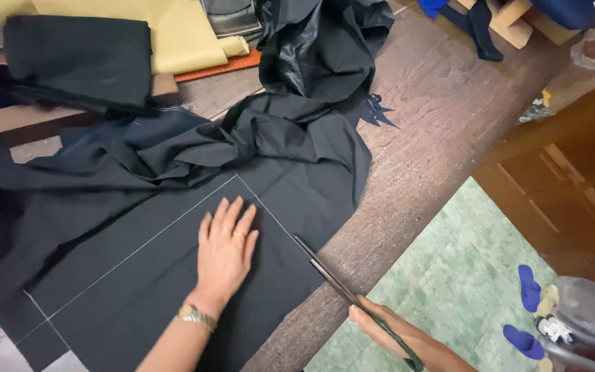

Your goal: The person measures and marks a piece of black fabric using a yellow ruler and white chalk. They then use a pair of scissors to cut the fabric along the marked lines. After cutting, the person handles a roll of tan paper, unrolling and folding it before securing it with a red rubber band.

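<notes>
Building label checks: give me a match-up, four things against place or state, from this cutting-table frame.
1. left hand
2. scissors
3. yellow fabric
4. blue slippers

a. on the green floor
b. folded at the table's far end
c. flat on the black cloth
d. blades at the chalk line, held by the right hand

Pairs: 1-c, 2-d, 3-b, 4-a

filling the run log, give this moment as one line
left hand flat on chalk-lined black fabric | right hand holds long metal scissors, blades at fabric edge
</notes>
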